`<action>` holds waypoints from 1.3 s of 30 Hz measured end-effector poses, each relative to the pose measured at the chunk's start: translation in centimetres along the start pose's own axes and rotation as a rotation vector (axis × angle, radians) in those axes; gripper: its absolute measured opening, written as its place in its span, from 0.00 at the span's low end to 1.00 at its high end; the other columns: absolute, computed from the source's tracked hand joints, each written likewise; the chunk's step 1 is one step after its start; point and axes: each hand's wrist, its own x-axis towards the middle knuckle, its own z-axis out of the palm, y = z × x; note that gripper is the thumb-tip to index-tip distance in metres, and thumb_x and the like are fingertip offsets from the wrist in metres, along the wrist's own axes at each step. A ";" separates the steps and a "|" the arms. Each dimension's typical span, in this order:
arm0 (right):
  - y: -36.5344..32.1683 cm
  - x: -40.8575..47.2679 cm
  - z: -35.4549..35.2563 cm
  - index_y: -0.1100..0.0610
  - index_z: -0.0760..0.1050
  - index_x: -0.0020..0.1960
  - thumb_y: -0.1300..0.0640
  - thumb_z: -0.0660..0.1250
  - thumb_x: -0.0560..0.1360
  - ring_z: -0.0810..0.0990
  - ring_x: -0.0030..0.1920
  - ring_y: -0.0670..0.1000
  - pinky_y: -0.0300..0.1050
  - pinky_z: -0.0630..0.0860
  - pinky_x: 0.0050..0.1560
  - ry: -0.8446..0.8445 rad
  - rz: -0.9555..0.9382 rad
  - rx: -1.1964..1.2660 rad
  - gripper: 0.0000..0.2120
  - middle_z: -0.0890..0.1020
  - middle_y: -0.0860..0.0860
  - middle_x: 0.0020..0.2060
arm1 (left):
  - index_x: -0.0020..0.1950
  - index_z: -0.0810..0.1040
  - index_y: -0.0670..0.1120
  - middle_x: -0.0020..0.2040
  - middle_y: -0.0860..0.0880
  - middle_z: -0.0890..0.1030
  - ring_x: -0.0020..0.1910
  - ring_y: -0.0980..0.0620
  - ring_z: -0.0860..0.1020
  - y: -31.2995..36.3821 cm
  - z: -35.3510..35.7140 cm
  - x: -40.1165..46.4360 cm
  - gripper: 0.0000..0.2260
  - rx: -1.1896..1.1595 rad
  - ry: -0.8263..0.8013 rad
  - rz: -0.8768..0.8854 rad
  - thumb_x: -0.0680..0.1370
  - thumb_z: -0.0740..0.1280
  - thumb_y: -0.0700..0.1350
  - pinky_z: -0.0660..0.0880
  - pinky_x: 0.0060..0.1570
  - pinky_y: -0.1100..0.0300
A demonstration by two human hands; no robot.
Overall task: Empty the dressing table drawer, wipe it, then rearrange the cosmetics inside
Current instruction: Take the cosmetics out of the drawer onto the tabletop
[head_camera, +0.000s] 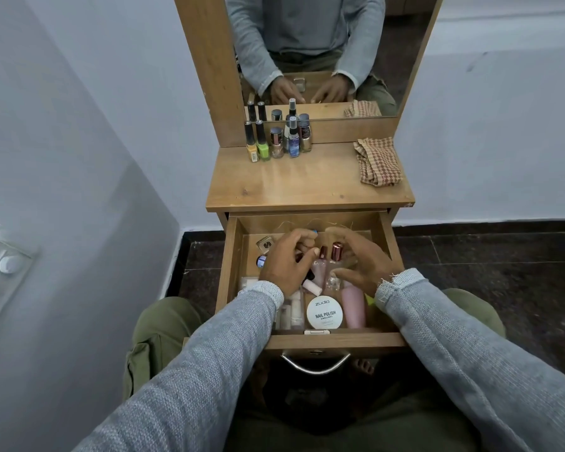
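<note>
- Drawer [232, 265] pulled out and not yet emptied; several cosmetics lie inside it.
- Left hand [286, 262] inside drawer, fingers curled round small bottles.
- Right hand [361, 264] beside it, pinching a clear bottle [335, 278].
- Nail polishes [276, 141] and checked cloth [377, 161] sit above drawer, on the tabletop; wiping and rearranging remain.

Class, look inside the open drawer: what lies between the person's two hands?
In the head view, two clear bottles with rose-metallic caps stand between the left hand and the right hand, in the drawer.
</note>
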 end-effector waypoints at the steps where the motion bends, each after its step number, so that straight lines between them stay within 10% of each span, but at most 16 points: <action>1: -0.1 -0.1 0.0 0.52 0.67 0.68 0.62 0.77 0.66 0.78 0.58 0.49 0.52 0.77 0.58 0.025 -0.021 0.027 0.34 0.76 0.49 0.61 | 0.57 0.78 0.44 0.48 0.50 0.81 0.48 0.54 0.79 0.0 0.1 -0.1 0.11 -0.019 -0.018 -0.002 0.75 0.70 0.39 0.75 0.52 0.63; 8: -1.8 -0.1 -0.6 0.54 0.73 0.60 0.64 0.75 0.67 0.82 0.50 0.42 0.41 0.80 0.50 0.173 -0.063 0.240 0.24 0.80 0.45 0.50 | 0.59 0.78 0.45 0.51 0.51 0.83 0.50 0.61 0.81 0.9 -0.1 -0.1 0.10 -0.160 -0.137 -0.024 0.78 0.68 0.41 0.74 0.53 0.68; 15: -2.8 1.2 -1.0 0.55 0.74 0.63 0.64 0.75 0.68 0.77 0.54 0.47 0.35 0.77 0.53 0.171 -0.167 0.168 0.25 0.74 0.51 0.55 | 0.60 0.74 0.52 0.49 0.54 0.84 0.50 0.57 0.82 0.7 -1.0 -0.2 0.12 -0.104 -0.037 0.022 0.77 0.68 0.48 0.78 0.52 0.54; 21: -3.5 1.3 -1.2 0.46 0.64 0.70 0.65 0.74 0.69 0.79 0.57 0.44 0.36 0.78 0.48 0.033 0.078 0.536 0.35 0.72 0.47 0.62 | 0.60 0.77 0.50 0.50 0.55 0.83 0.48 0.62 0.81 0.8 -2.5 -0.4 0.10 -0.043 0.047 0.059 0.79 0.67 0.46 0.78 0.48 0.63; 27: -1.4 1.3 -0.9 0.51 0.58 0.74 0.60 0.74 0.68 0.73 0.62 0.53 0.45 0.75 0.57 -0.184 0.300 0.033 0.40 0.69 0.54 0.66 | 0.59 0.79 0.46 0.49 0.55 0.83 0.46 0.61 0.80 1.2 -5.9 2.3 0.12 -0.060 0.231 0.029 0.78 0.66 0.49 0.80 0.45 0.61; 39: -2.1 2.0 1.6 0.52 0.35 0.76 0.50 0.78 0.63 0.64 0.70 0.56 0.51 0.66 0.69 -0.383 0.292 -0.186 0.60 0.60 0.55 0.72 | 0.58 0.79 0.43 0.49 0.52 0.82 0.45 0.57 0.78 3.2 -10.1 12.1 0.11 0.129 0.410 -0.050 0.79 0.67 0.47 0.72 0.43 0.72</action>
